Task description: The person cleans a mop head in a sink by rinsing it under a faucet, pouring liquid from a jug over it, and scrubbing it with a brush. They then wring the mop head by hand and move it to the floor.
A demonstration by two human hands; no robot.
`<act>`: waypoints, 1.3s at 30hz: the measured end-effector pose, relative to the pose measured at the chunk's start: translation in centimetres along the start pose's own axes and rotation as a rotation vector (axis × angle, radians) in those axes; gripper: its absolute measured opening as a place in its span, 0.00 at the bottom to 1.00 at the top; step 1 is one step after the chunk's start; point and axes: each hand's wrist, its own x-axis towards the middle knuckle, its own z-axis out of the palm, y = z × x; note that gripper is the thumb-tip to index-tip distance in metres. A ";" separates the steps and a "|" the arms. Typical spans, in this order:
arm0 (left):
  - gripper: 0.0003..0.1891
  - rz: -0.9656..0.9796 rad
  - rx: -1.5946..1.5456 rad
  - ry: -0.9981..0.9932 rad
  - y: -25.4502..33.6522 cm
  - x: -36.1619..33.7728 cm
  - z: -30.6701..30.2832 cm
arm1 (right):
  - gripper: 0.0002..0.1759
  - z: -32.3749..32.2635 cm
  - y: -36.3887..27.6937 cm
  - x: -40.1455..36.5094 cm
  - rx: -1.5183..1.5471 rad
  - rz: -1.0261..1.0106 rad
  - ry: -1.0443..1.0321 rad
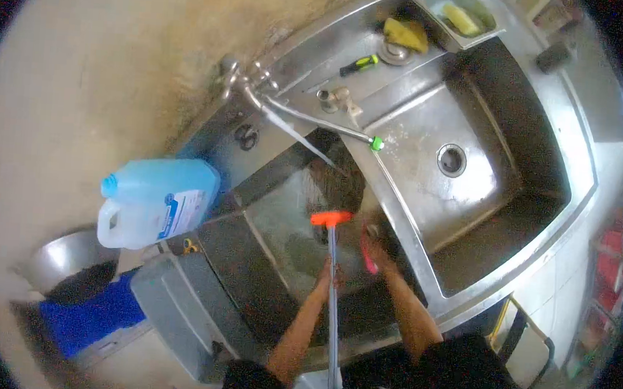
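Observation:
My left hand (331, 274) is closed around the metal pole of a broom (330, 297) with an orange head. The broom's dark bristles (336, 178) point away from me inside the left sink basin (273, 228). A thin pale stream, apparently water, runs from the faucet (246, 92) down onto the bristles. Just right of the orange head, my right hand (380, 250) is closed on a pink-handled brush (369, 255). Its bristle end is blurred and partly hidden by my fingers.
The right basin (462, 212) has a round drain. A green-tipped spout (376, 143) reaches over the divider. On the back ledge lie a screwdriver (359, 65) and a yellow cloth (406, 35). A blue-liquid jug (159, 202) stands left, near a grey bin (184, 312) and a metal bowl (76, 257).

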 end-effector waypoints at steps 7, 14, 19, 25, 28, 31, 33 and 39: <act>0.30 0.731 1.393 0.618 0.6 8.0 -6.3 | 0.22 0.6 3.0 8.3 1.472 0.258 0.245; 0.27 0.614 1.717 0.675 -0.6 6.5 -9.7 | 0.28 1.3 -0.7 14.8 -0.078 0.238 0.441; 0.29 0.378 1.640 0.729 1.6 3.5 -8.7 | 0.31 5.5 -4.5 15.7 2.018 0.387 -0.073; 0.32 0.500 1.672 0.716 1.1 2.3 -8.2 | 0.40 6.3 -0.5 21.8 1.111 0.279 -0.507; 0.31 0.431 1.641 0.854 1.2 2.5 -7.1 | 0.42 3.8 -5.3 15.1 1.014 0.294 -0.429; 0.31 0.502 1.697 0.732 1.4 4.0 -9.5 | 0.40 7.8 0.2 20.6 1.092 0.214 -0.464; 0.31 0.368 1.662 0.800 1.3 2.4 -7.9 | 0.39 8.5 1.6 23.6 1.071 0.242 -0.532; 0.27 0.514 1.689 0.797 0.5 2.0 -8.6 | 0.37 6.4 -5.8 16.1 1.032 0.165 -0.176</act>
